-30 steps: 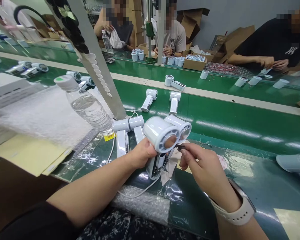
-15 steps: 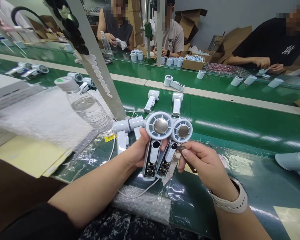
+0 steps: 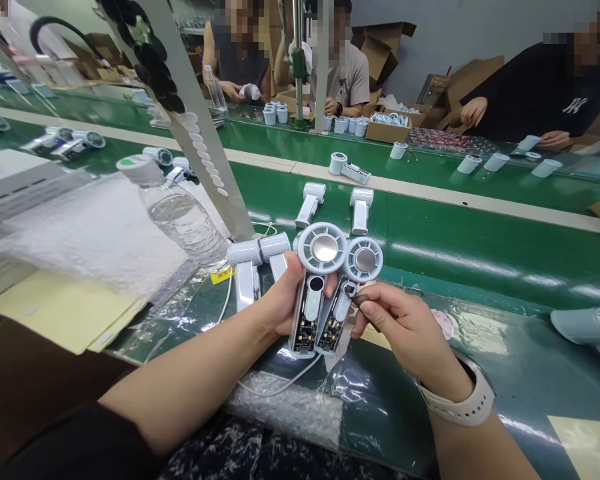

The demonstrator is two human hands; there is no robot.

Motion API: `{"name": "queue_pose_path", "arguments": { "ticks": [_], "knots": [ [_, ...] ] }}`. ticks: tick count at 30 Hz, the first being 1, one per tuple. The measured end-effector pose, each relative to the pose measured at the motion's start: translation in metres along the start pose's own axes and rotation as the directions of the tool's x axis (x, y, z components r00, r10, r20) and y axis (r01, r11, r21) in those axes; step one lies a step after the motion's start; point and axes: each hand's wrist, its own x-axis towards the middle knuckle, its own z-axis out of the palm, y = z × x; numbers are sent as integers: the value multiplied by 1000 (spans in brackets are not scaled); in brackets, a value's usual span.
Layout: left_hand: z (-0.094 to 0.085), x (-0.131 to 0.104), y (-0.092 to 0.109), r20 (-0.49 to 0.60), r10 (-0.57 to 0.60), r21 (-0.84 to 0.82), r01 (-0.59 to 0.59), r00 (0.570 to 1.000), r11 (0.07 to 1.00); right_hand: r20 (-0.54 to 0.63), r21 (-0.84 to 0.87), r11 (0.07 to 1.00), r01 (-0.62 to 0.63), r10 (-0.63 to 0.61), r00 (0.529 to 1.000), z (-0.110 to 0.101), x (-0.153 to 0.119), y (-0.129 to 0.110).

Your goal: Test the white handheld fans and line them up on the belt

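Note:
Two pale blue handheld fans lie side by side in my left hand [image 3: 284, 293], which is closed round their handles. The left fan [image 3: 324, 248] and the smaller-looking right fan [image 3: 364, 260] have silver centre discs and bare circuit boards low on their handles. A black disc [image 3: 317, 284] tops the left fan's white button panel [image 3: 312, 305]. On the right fan's panel [image 3: 341, 310], the upper round spot shows a pale rim with dark detail inside. My right hand [image 3: 400, 327] pinches a thin dark piece [image 3: 359, 300] against that spot; its kind is unclear.
More fan bodies [image 3: 247, 253] stand left of my hands, and two fans [image 3: 361, 203] lie beyond. A tilted water bottle [image 3: 185, 223] leans near a metal post [image 3: 205, 147]. Bubble wrap [image 3: 290, 407] and a white cable [image 3: 280, 392] lie in front. Co-workers sit across the green belt.
The black disc that covered the right fan's upper spot no longer lies flat there. My right fingers have shifted slightly left. A co-worker's hand at right has lifted back.

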Motion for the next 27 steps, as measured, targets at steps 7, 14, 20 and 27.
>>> {"name": "queue_pose_path", "arguments": {
  "ticks": [7,14,20,27],
  "knots": [
    [-8,6,18,-329,396,207,-343,858,916,-58,262,902,-344,370,927,14,23,23],
    [-13,6,37,-414,497,182,-466,763,866,-309,175,963,-203,250,917,45,57,28],
    [-8,0,24,-353,375,93,-367,857,926,-371,-107,994,23,-62,927,43,43,-4],
    [3,-4,7,-344,458,127,-443,820,888,-446,-137,990,-24,-40,894,61,49,-29]
  ]
}}
